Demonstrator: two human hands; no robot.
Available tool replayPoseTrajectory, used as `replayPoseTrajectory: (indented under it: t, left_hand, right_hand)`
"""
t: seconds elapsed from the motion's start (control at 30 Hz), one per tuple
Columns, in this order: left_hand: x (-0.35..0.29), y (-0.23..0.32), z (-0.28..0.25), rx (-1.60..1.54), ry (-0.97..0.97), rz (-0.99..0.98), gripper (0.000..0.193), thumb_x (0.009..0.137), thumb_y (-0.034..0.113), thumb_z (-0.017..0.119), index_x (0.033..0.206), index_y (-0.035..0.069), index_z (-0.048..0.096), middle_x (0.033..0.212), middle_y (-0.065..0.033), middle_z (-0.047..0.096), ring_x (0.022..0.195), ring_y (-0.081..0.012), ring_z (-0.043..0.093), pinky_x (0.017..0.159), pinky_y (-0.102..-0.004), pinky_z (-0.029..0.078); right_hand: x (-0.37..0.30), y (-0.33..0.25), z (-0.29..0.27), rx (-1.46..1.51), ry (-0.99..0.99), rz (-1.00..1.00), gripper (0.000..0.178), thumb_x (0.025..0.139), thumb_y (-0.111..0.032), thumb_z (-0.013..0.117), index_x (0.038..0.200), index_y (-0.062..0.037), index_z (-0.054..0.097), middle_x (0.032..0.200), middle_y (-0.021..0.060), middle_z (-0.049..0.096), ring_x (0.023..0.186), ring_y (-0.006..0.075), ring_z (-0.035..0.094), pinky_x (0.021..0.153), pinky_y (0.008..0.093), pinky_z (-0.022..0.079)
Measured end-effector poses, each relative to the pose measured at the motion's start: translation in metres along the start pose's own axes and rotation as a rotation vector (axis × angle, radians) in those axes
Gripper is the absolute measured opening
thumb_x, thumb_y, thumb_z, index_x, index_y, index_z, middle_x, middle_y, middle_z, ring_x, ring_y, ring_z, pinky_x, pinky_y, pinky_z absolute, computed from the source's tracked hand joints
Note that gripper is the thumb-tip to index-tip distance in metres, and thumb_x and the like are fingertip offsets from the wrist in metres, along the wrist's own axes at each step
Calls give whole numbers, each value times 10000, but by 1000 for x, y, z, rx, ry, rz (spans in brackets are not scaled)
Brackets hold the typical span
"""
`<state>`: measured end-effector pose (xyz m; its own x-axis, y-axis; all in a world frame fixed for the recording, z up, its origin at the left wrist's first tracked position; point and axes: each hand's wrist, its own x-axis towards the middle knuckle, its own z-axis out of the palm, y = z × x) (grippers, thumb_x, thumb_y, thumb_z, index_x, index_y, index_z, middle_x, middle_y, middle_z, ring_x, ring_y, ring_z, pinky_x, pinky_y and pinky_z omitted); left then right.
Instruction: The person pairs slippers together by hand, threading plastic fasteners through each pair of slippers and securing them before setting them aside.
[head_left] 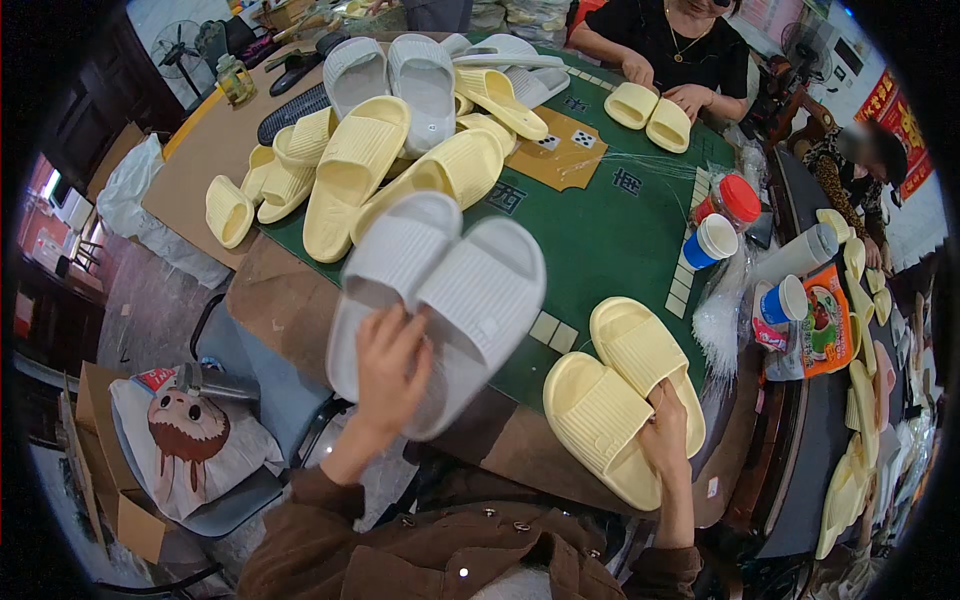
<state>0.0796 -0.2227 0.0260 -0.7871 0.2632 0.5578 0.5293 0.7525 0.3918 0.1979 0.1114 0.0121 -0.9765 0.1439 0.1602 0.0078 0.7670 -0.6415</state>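
Observation:
My left hand grips a pair of white ribbed slide sandals, held side by side above the near edge of the green-topped table. My right hand holds a pair of pale yellow slide sandals by their heel end; they rest on the table's near right corner. Behind the white pair lies a heap of yellow slides and several more white slides.
A person across the table handles another yellow pair. Lidded cups and snack packs crowd the right side. A chair with a printed cushion stands at lower left. More yellow slides line the right edge.

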Motion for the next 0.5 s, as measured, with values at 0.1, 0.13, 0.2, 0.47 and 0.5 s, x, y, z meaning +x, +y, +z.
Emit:
replayPoseTrajectory:
  t: [0.1,0.13,0.2,0.47,0.5]
  left_hand:
    - [45,-28,-20,102,111,16,296,777,60,603,1067,14,641,1142,-187,586,1036,-371,496,923,-467,379]
    - [61,-46,-21,136,153,39,295,779,60,599,1066,17,647,1164,-190,584,1016,-365,506,912,-458,389]
    - [96,-91,-36,199,244,45,288,791,67,592,1067,14,655,1183,-197,589,1015,-357,527,903,-434,407]
    - [227,-277,-49,74,230,-197,320,856,171,498,1100,16,637,1075,-170,652,995,-303,618,866,-357,455]
    - [241,-289,-44,12,97,-306,331,848,170,492,1107,23,635,1066,-163,656,998,-287,621,866,-344,453]
  right_hand:
    - [-5,6,3,-35,36,-31,369,718,-1,623,1085,-8,584,1083,201,576,929,424,581,755,425,486]
    - [-8,8,2,-60,35,-16,374,713,-3,625,1084,-9,582,1062,200,576,916,423,582,745,427,486]
    - [-7,5,3,-45,41,-22,374,704,3,625,1075,-13,582,1051,198,574,905,419,584,737,428,486]
    - [-9,9,2,-94,43,28,334,673,19,619,1003,-12,581,1011,170,568,864,393,592,709,433,491]
    - [-11,15,2,-123,42,2,321,667,22,616,984,-10,575,999,164,563,852,391,590,700,437,490]
